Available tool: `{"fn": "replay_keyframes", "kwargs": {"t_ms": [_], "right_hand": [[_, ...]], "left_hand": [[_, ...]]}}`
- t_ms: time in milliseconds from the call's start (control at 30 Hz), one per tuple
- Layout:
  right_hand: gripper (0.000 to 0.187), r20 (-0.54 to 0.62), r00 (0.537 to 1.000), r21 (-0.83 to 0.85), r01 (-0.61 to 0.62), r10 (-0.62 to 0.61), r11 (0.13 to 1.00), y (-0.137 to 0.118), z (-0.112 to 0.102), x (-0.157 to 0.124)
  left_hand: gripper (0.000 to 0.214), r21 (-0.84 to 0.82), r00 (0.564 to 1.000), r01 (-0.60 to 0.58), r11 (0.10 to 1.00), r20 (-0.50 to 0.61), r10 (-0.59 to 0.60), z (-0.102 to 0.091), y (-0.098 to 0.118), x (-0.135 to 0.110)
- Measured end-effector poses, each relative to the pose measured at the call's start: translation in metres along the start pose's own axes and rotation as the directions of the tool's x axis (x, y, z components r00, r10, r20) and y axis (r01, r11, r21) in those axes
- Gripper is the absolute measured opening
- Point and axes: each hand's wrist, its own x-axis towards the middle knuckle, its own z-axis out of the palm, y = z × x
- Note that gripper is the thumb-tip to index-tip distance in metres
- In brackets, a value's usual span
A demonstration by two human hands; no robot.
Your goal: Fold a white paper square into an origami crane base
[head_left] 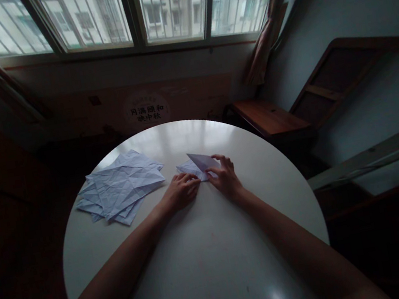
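Note:
A partly folded sheet of paper (201,161) lies on the white round table (212,249), one pointed flap raised off the rest. My right hand (224,176) grips that flap, thumb on the near side and fingers curled behind its right edge. With fingers closed at the paper's lower left edge, my left hand (183,189) pinches it against the table. The fingertips partly cover the lower edge of the sheet. To the left of my hands sits a loose pile of creased white paper sheets (125,185), fanned unevenly.
Beyond the table stands a long printed cardboard panel (191,97) under a barred window (171,6). At the right are a wooden bench or stool (268,115) and a wooden frame (335,70) against the wall. Curtains (265,41) hang beside the window.

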Motion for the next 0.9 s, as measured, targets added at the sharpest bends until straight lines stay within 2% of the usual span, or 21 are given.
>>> {"fn": "replay_keyframes", "kwargs": {"t_ms": [100,233,400,633,900], "right_hand": [[0.03,-0.074,0.996,-0.042,-0.052,0.049,0.998,0.0029,0.0011,0.0009],[0.041,-0.061,0.997,-0.043,-0.054,0.051,0.998,0.006,0.0047,0.0028],[0.042,-0.005,0.998,-0.023,-0.069,0.069,0.997,0.0053,0.0061,0.0029],[0.039,0.001,0.998,-0.009,-0.068,0.068,0.998,0.0028,0.0012,0.0036],[0.037,0.087,0.996,0.036,-0.001,-0.002,0.999,-0.0018,-0.0023,0.0035]], "left_hand": [[0.024,0.007,1.0,0.001,1.0,-0.007,-0.001,0.0008,-0.0006,0.0003],[0.024,0.005,1.0,0.005,1.0,0.0,-0.005,0.002,-0.0011,0.0004],[0.025,0.009,1.0,0.012,1.0,0.001,-0.012,0.0013,-0.0002,0.0006],[0.023,0.011,1.0,0.009,1.0,-0.013,-0.009,0.0027,-0.0008,0.0003],[0.022,0.007,1.0,0.011,1.0,-0.007,-0.011,0.003,-0.0013,-0.0008]]}}
